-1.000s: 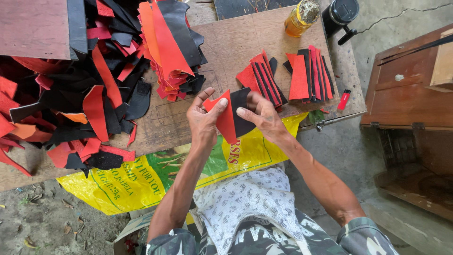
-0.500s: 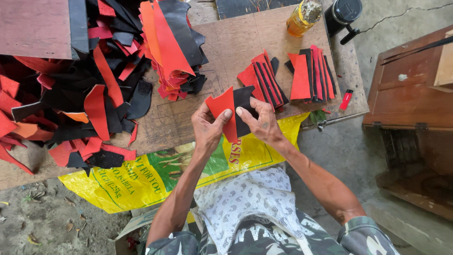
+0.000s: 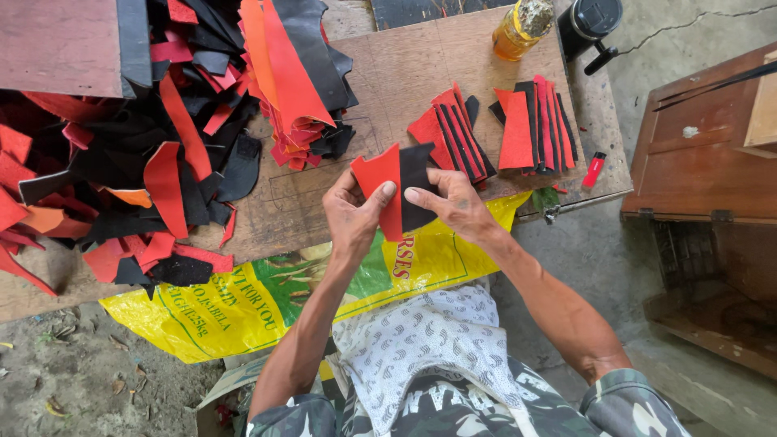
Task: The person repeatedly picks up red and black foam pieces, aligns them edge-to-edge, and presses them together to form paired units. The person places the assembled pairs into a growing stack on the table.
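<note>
both hands are holding a paired piece of cut material above the near edge of the worktop [image 3: 388, 89]: the left hand [image 3: 352, 214] is pinching the red piece [image 3: 380, 182] with thumb over its lower edge, and the right hand [image 3: 453, 202] is closing its fingers on the black piece [image 3: 417, 182] that is lying just beside and partly behind the red one, so the two are touching along one side. to the right on the worktop two fanned stacks of red and black pairs [image 3: 494, 129] are already sitting finished, as far as one can judge, while to the left a big loose heap of red and black offcuts [image 3: 121, 162] is waiting (much more than what is stacked). a yellow sack [image 3: 267, 299] is hanging over the near edge, and a bottle of amber liquid [image 3: 518, 28] is standing at the far side.
</note>
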